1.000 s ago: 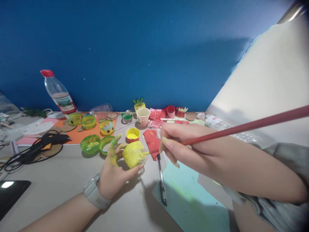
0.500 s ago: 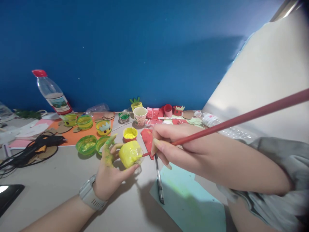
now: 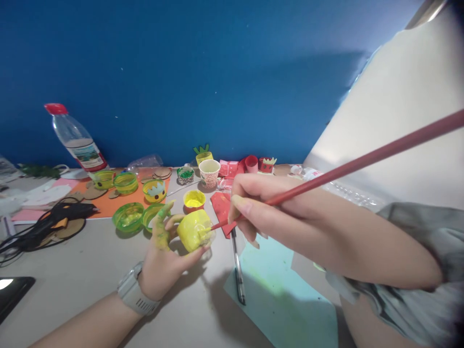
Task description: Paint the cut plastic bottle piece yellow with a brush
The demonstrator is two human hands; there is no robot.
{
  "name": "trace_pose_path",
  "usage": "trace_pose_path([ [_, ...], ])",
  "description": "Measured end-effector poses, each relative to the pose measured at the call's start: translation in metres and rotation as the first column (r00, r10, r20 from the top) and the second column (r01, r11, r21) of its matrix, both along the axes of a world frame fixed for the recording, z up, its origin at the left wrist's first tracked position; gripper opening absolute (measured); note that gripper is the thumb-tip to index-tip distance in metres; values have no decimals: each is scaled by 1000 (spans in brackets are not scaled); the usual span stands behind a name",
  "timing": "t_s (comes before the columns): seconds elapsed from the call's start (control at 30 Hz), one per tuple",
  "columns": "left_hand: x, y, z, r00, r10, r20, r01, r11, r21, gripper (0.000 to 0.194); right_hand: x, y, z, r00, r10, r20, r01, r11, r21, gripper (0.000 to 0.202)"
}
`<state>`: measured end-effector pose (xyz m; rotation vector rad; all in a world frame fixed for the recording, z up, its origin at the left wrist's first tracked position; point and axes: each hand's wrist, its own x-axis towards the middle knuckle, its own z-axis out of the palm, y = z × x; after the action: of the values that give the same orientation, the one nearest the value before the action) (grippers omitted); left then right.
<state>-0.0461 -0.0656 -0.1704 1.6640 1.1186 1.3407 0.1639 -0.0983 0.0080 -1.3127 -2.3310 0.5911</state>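
Note:
Between its thumb and fingers, my left hand [image 3: 166,251] holds a small clear plastic cup [image 3: 192,231] tilted on its side, mostly coated in yellow paint. Paint stains mark that hand's fingers. My right hand [image 3: 261,208] pinches a long red paintbrush [image 3: 326,176], whose yellow-coated tip touches the cup's painted side near its unpainted end. Just behind the cup stands a small red tub [image 3: 195,200] with yellow paint inside. Below my right hand a pen [image 3: 238,270] lies at the edge of a light blue sheet [image 3: 286,299] with yellow-green smears.
Green plastic dishes [image 3: 128,217] sit left of the cup. A patterned paper cup [image 3: 209,174] and a tub of green paint [image 3: 185,175] stand behind. A red-capped bottle [image 3: 80,142] leans at the blue wall. A black glue gun [image 3: 72,210] with its cord lies left.
The brush tip has moved slightly up and left on the cup, and the brush handle's far end is higher. My left hand still holds the cup in nearly the same place.

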Motion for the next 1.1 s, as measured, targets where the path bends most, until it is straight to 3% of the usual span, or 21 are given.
trace_pose_path([
  [0.17,0,0,-2,1000,3,-23,-3,1000,3,84,-6,1,-2,1000,10,-3,-11,995,-96,24],
  [0.4,0,1,-3,1000,-16,-4,16,1000,10,82,-7,1,0,1000,-12,17,12,1000,22,26],
  [0.87,1,-1,1,1000,-23,21,24,1000,-20,80,-5,2,-4,996,69,-50,-74,992,-103,24],
  [1.1,2,0,-1,999,5,38,-6,1000,26,80,3,7,-5,999,33,11,-33,999,0,26],
])
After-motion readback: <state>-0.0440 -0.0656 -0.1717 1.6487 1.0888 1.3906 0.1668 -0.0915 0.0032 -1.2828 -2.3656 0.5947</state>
